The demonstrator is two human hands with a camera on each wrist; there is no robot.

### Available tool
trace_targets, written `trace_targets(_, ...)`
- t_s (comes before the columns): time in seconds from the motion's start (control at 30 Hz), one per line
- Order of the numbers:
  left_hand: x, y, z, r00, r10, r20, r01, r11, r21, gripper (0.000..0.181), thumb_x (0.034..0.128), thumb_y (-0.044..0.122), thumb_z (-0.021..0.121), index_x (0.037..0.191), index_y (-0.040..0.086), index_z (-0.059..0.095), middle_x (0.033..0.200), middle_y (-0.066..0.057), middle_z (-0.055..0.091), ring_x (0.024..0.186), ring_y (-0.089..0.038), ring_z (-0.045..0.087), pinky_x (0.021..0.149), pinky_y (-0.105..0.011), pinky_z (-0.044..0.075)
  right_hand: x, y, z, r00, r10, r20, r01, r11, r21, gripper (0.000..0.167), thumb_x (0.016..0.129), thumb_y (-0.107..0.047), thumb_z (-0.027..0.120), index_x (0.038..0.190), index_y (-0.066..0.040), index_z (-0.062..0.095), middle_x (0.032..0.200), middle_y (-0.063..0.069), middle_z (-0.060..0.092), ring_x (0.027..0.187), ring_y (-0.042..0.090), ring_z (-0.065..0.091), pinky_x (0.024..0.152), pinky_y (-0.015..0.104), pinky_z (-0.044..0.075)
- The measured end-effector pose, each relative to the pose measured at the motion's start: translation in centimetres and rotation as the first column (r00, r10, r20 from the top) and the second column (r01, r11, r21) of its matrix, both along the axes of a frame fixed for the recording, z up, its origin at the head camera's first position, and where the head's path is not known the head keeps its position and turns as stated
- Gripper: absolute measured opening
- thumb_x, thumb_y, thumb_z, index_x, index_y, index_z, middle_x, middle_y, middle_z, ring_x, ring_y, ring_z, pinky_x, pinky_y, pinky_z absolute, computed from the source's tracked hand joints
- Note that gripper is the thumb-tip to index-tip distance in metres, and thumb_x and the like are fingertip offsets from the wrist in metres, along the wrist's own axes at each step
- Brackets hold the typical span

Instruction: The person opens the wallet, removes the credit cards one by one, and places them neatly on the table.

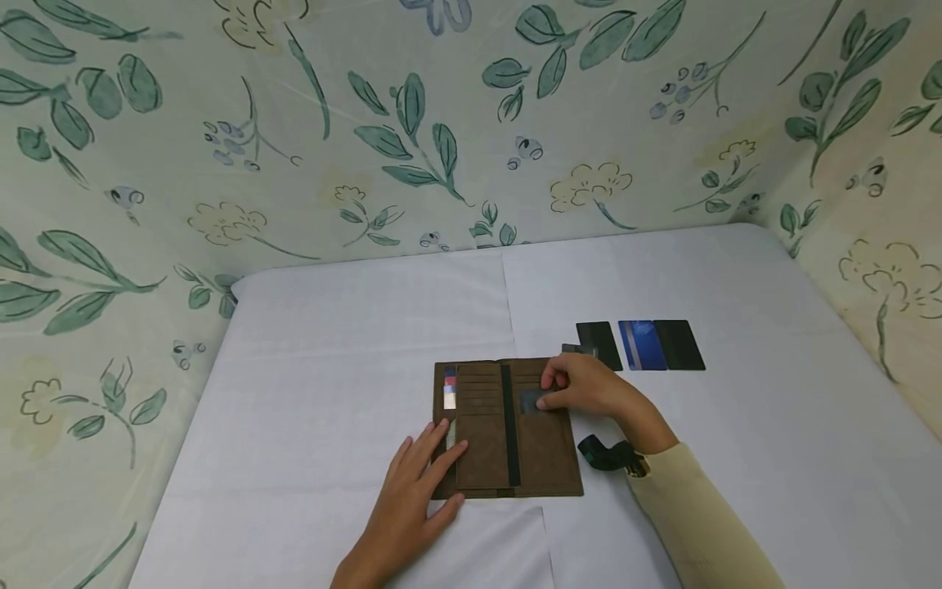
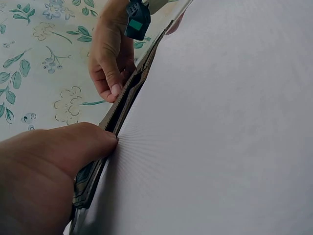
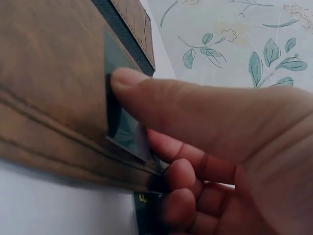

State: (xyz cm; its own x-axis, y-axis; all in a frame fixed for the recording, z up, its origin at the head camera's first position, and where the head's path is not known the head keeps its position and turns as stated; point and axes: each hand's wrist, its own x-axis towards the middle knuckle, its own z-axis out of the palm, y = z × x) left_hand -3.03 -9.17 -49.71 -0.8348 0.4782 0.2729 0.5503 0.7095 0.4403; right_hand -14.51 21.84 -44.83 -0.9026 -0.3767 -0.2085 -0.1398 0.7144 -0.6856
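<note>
A brown bifold wallet (image 1: 482, 458) lies open on the white-covered table, a dark elastic band (image 1: 510, 425) running down its middle. On its right panel my right hand (image 1: 599, 393) pinches a dark, glossy card (image 1: 528, 401) between thumb and fingers. The right wrist view shows the thumb on the face of this card (image 3: 131, 139), which lies against the brown panel. My left hand (image 1: 412, 495) rests with spread fingers on the wallet's left edge; its thumb (image 2: 98, 142) touches the near edge. A red, blue and white item (image 1: 450, 389) peeks from the left pocket.
Beyond the right hand lie a black card (image 1: 599, 343), a blue card (image 1: 642, 343) and another black card (image 1: 680, 343). Partly behind the hand is a smaller dark piece (image 1: 574, 348). A floral cloth (image 1: 412, 106) hangs behind the table (image 1: 331, 327).
</note>
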Motion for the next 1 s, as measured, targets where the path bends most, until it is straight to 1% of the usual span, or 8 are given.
trace_targets(0.1,0.02,0.03,-0.02,1.000,-0.001,-0.002,0.001,1.000,-0.001,0.064,0.0853,0.036,0.070,0.144,0.025,0.046,0.157,-0.006,0.029,0.143,-0.029,0.027,0.109,-0.058,0.024,-0.03,0.07,-0.10,1.000,0.003,0.002,-0.003,1.000,-0.003,0.025,0.077,-0.023,0.081,0.087,-0.011,0.061,0.071,0.000,0.046,0.068,0.015,0.044,0.059,0.030,0.034)
trace_targets(0.3,-0.01,0.02,-0.04,1.000,-0.004,-0.001,0.004,1.000,0.002,0.064,0.0857,0.037,0.070,0.144,0.025,0.046,0.157,-0.006,0.028,0.143,-0.030,0.027,0.109,-0.059,0.024,0.00,0.14,0.11,1.000,0.027,0.013,-0.027,1.000,0.002,0.038,0.073,-0.024,0.084,0.096,-0.010,0.058,0.079,0.004,0.048,0.073,0.017,0.045,0.063,0.031,0.037)
trace_targets(0.37,-0.03,0.00,-0.06,1.000,-0.003,0.001,0.003,1.000,-0.001,0.064,0.0856,0.036,0.070,0.144,0.026,0.046,0.157,-0.005,0.028,0.143,-0.030,0.027,0.109,-0.059,0.024,-0.01,0.12,0.16,0.999,0.029,0.013,-0.029,1.000,0.002,0.039,0.073,-0.024,0.084,0.098,-0.009,0.058,0.080,0.004,0.048,0.074,0.017,0.045,0.063,0.031,0.037)
trace_targets(0.63,-0.02,-0.02,-0.01,1.000,0.004,0.011,-0.004,1.000,-0.010,0.065,0.0845,0.036,0.071,0.144,0.026,0.046,0.157,-0.005,0.028,0.143,-0.029,0.026,0.110,-0.058,0.024,-0.01,0.05,-0.08,1.000,-0.012,0.003,0.012,1.000,0.012,0.027,0.080,-0.021,0.079,0.095,-0.008,0.061,0.074,0.002,0.047,0.070,0.016,0.045,0.060,0.029,0.036)
trace_targets(0.73,-0.02,0.00,0.02,1.000,0.004,0.007,-0.004,1.000,-0.010,0.065,0.0845,0.036,0.071,0.144,0.026,0.047,0.157,-0.005,0.029,0.143,-0.029,0.027,0.109,-0.058,0.025,-0.07,0.09,-0.15,1.000,-0.011,-0.008,0.011,1.000,0.012,0.026,0.081,-0.022,0.078,0.096,-0.009,0.061,0.074,0.002,0.047,0.069,0.015,0.044,0.060,0.029,0.035)
trace_targets(0.93,-0.02,0.01,0.11,1.000,0.002,0.007,-0.002,1.000,-0.007,0.064,0.0847,0.035,0.071,0.143,0.025,0.047,0.157,-0.005,0.029,0.143,-0.029,0.027,0.109,-0.058,0.025,-0.02,0.21,-0.02,1.000,0.011,0.023,-0.011,1.000,-0.014,0.040,0.074,-0.023,0.084,0.101,-0.009,0.057,0.079,0.004,0.047,0.072,0.017,0.045,0.062,0.031,0.036)
trace_targets(1.0,-0.02,0.01,0.14,1.000,0.001,0.005,-0.001,1.000,-0.004,0.064,0.0849,0.035,0.071,0.143,0.025,0.048,0.156,-0.006,0.029,0.143,-0.030,0.027,0.109,-0.059,0.025,-0.03,0.22,0.01,0.999,0.016,0.034,-0.016,1.000,-0.013,0.041,0.073,-0.022,0.084,0.101,-0.009,0.057,0.080,0.005,0.047,0.074,0.018,0.045,0.063,0.031,0.036)
